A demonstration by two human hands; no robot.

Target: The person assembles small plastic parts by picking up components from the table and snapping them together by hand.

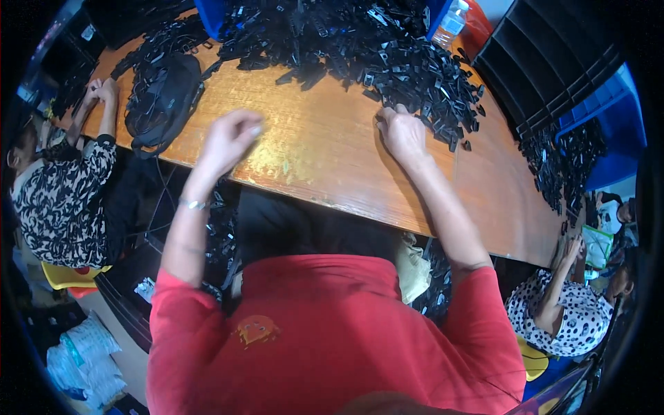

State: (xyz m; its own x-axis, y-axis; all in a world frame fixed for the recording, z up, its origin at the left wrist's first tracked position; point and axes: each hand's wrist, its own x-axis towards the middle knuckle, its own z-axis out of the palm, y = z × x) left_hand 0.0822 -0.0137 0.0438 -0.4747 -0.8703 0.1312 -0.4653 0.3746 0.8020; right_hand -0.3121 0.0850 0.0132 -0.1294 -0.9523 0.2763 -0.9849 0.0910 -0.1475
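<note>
My left hand (pixel 232 142) is over the table near its front edge, its fingers curled toward the thumb. Motion smears the fingertips, so I cannot tell whether anything is between them. My right hand (pixel 404 133) is at the near edge of a heap of small black plastic parts (pixel 436 90). Its fingers are bent and closed, tips down by the wooden tabletop (pixel 318 131). Whatever they hold is hidden.
A black bag (pixel 166 100) lies on the left of the table. A bottle (pixel 453 24) stands at the back right. Blue bins (pixel 615 117) and black trays (pixel 546 55) are on the right. One person (pixel 62 194) sits at left, another (pixel 560 311) at right.
</note>
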